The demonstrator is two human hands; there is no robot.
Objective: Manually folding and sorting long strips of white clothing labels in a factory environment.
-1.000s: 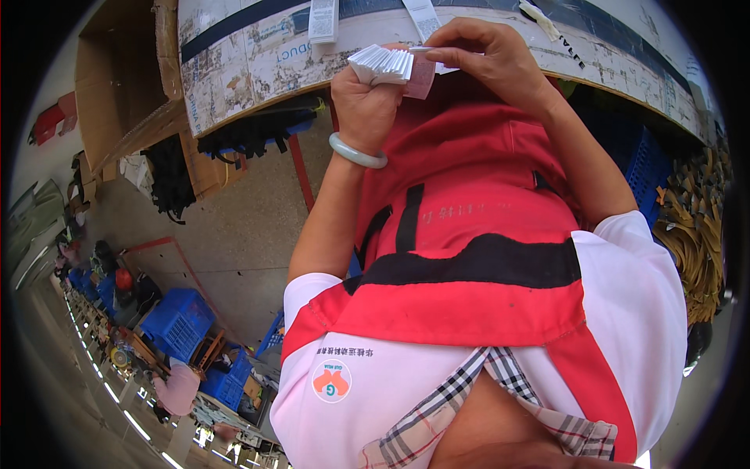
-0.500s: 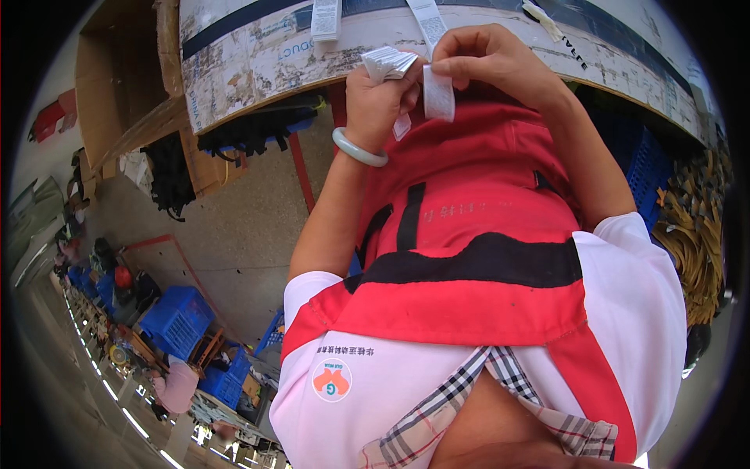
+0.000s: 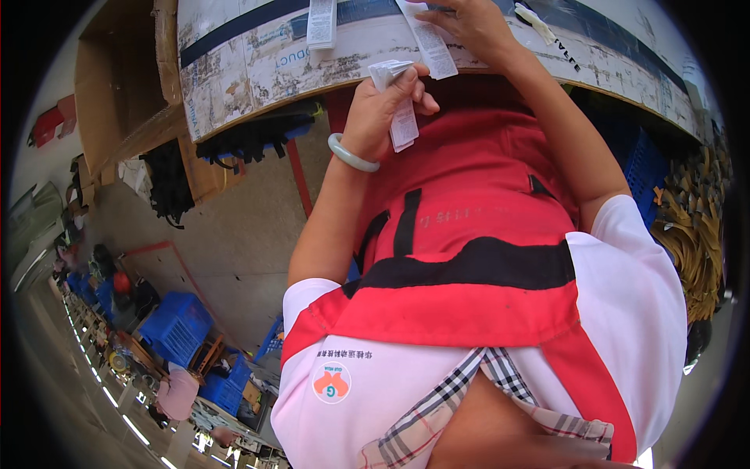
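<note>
In my left hand [image 3: 387,109] I grip a folded stack of white printed labels [image 3: 384,73], fingers closed round it. One end of the labels hangs below my fist. My right hand [image 3: 473,27] is farther up, over the worktop, partly cut by the frame's top edge. Its fingers are pinched at the upper end of a long white label strip [image 3: 433,51], which reaches down to the worktop's near edge. Left of that strip lies another pile of white labels [image 3: 321,25].
The worktop [image 3: 242,78] is covered with worn printed cardboard. A white cord with black lettered pieces [image 3: 539,23] lies at its right. An open cardboard box [image 3: 117,86] stands left. Black straps [image 3: 258,137] hang beneath the worktop; a blue crate [image 3: 647,168] stands below right.
My right hand has moved up and away from my left, taking a label strip over the worktop. The left hand has turned slightly, still holding its stack, with more label hanging below.
</note>
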